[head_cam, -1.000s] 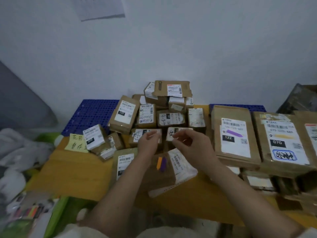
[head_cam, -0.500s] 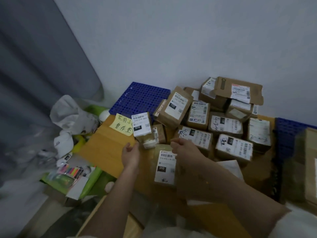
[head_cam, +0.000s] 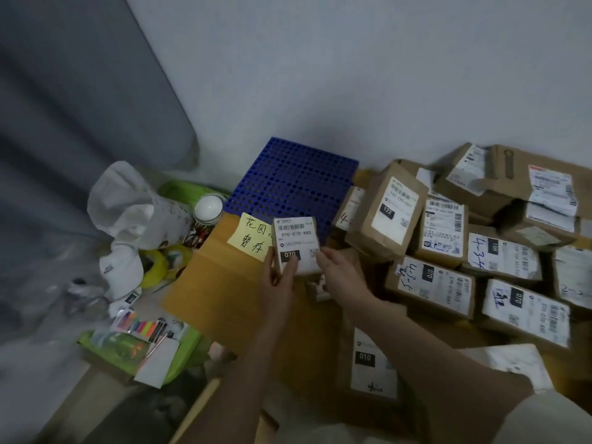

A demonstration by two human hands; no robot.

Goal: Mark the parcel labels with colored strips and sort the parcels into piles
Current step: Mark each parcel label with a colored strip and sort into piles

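Small brown cardboard parcel (head_cam: 296, 243) with a white 070 label sits upright above the yellow table (head_cam: 224, 283), my left fingers (head_cam: 290, 267) curled around it, right fingers (head_cam: 323, 261) touching its edge.

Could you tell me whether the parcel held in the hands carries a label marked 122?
No, the held parcel shows 070 in its black box, gripped by the left hand and touched by the right hand.

We see brown cardboard parcels (head_cam: 386, 216) with smooth white paper labels (head_cam: 297, 243). The blue mat (head_cam: 288, 181) is hard plastic full of holes. The yellow note (head_cam: 253, 235) is matt paper.
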